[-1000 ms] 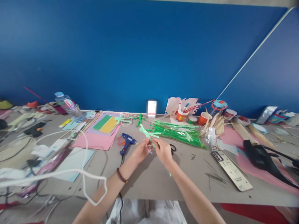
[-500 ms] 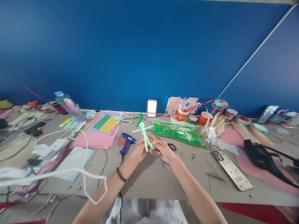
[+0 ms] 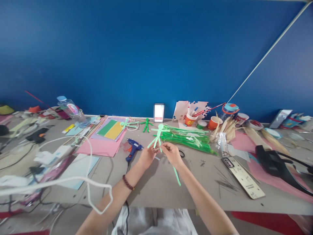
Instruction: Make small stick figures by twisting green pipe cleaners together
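A pale green pipe-cleaner figure (image 3: 159,133), with a round head, two arms and two legs, stands up between my hands above the table. My left hand (image 3: 146,158) is closed around the lower end of its legs. Closed in a pinch, my right hand (image 3: 173,154) is at the figure's right leg, and a pale green pipe cleaner (image 3: 177,176) trails down from under the palm. The fingertips of both hands partly hide the legs. Behind them lie a dark green figure (image 3: 146,124) and another pale green figure (image 3: 127,124).
A blue glue gun (image 3: 133,149) lies left of my hands, its cord running to the front edge. Green pipe cleaners in plastic (image 3: 188,139) lie behind my right hand, black scissors (image 3: 181,153) beside it. A phone (image 3: 244,179) and thin wires (image 3: 226,185) are at right.
The pale green figure has shifted right and tilted the other way, its legs now leaning left. The trailing pipe cleaner shows much longer below my right hand.
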Demonstrator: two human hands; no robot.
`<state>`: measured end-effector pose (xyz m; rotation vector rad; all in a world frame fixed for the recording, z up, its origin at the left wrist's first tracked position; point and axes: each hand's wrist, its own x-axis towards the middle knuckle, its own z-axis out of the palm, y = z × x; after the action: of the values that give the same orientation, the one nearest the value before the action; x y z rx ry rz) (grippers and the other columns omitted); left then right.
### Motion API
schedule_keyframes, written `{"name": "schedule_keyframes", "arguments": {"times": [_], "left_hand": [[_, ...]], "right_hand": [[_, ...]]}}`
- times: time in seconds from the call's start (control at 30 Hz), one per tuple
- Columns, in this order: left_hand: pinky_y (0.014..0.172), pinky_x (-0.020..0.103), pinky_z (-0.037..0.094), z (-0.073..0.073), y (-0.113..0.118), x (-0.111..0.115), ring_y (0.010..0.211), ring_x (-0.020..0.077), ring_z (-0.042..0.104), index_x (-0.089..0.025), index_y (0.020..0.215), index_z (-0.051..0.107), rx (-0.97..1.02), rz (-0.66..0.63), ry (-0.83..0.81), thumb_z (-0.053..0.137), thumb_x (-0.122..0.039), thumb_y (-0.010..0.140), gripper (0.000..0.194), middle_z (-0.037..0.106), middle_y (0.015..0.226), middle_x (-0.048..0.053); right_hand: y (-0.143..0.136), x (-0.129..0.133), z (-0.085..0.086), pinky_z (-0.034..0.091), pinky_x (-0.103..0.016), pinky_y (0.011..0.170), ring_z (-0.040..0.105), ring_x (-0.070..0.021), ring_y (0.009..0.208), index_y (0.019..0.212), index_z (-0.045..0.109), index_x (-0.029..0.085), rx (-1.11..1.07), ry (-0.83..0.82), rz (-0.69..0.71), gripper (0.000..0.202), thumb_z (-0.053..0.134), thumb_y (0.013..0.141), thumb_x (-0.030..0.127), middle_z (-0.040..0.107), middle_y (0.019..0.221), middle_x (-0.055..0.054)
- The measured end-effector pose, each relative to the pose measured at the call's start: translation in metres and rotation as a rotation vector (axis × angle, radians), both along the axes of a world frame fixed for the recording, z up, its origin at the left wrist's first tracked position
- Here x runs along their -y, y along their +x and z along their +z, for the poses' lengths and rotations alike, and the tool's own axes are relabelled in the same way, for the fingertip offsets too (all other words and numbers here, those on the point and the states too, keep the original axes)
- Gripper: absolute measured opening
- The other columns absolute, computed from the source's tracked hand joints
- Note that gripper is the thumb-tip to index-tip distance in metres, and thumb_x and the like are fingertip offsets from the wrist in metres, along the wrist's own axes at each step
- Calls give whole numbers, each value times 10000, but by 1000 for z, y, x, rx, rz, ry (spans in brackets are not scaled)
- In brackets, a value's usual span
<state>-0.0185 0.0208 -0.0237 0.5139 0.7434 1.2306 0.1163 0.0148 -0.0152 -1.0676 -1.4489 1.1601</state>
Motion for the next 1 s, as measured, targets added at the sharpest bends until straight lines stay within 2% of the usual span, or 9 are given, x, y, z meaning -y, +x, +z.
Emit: {"name": "schedule_keyframes", "arguments": {"times": [0.07,0.17,0.23,0.37,0.53,0.7,0.8,0.9,1.0], "left_hand": [[648,252,420,-2,-3,-2,721,140,543,-184,768,643,-42,133,19,614,-273,682,127,616,789,19],[638,240,379,0,-9,1,668,125,490,-188,692,626,-325,435,196,625,-294,725,111,562,691,-5],[672,243,368,4,-11,5,683,130,475,-182,635,622,-537,475,344,668,-291,712,140,550,672,-3],[615,256,348,7,-9,7,622,131,445,-167,636,677,-739,292,407,714,-288,668,131,572,637,7],[628,251,368,-3,-6,1,633,130,489,-160,637,662,-604,180,300,751,-295,615,164,587,641,2],[674,249,381,-6,-9,-2,645,110,480,-160,618,606,-352,81,291,756,-310,622,212,522,654,-20],[666,239,384,-2,-9,0,647,104,483,-155,607,591,-215,6,269,762,-315,618,235,525,648,-16],[604,234,378,2,-8,3,588,96,474,-152,659,606,-106,-80,203,763,-344,617,251,539,616,-13],[572,238,379,5,-7,7,530,94,462,-146,649,598,-49,-154,157,783,-362,589,291,501,532,-24]], "right_hand": [[2,0,-2,410,-248,609,546,-139,621,724,599,171,198,185,-137,238,515,821,372,626,690,-28],[3,2,-8,408,-248,594,571,-154,614,786,622,178,447,327,-252,228,464,852,329,653,722,-41],[2,4,-12,409,-246,592,591,-161,624,838,628,181,544,373,-291,223,446,869,307,668,755,-49],[-2,6,-15,405,-248,606,618,-182,677,881,630,172,682,485,-305,221,429,895,262,672,764,-64],[-6,10,-14,403,-253,594,618,-191,684,895,649,168,699,505,-243,249,421,908,268,671,753,-73],[-4,8,-7,438,-275,668,611,-186,711,899,655,171,413,359,-57,236,449,887,286,680,821,-66],[-4,7,-3,438,-268,672,592,-168,709,806,646,184,270,281,-35,216,482,858,313,669,798,-42],[-7,6,-2,393,-234,524,499,-117,529,740,615,179,70,71,7,241,526,820,388,606,639,-8],[-8,7,-1,232,-195,387,312,-56,398,701,574,169,-217,-236,202,334,592,755,497,516,551,26]]}}
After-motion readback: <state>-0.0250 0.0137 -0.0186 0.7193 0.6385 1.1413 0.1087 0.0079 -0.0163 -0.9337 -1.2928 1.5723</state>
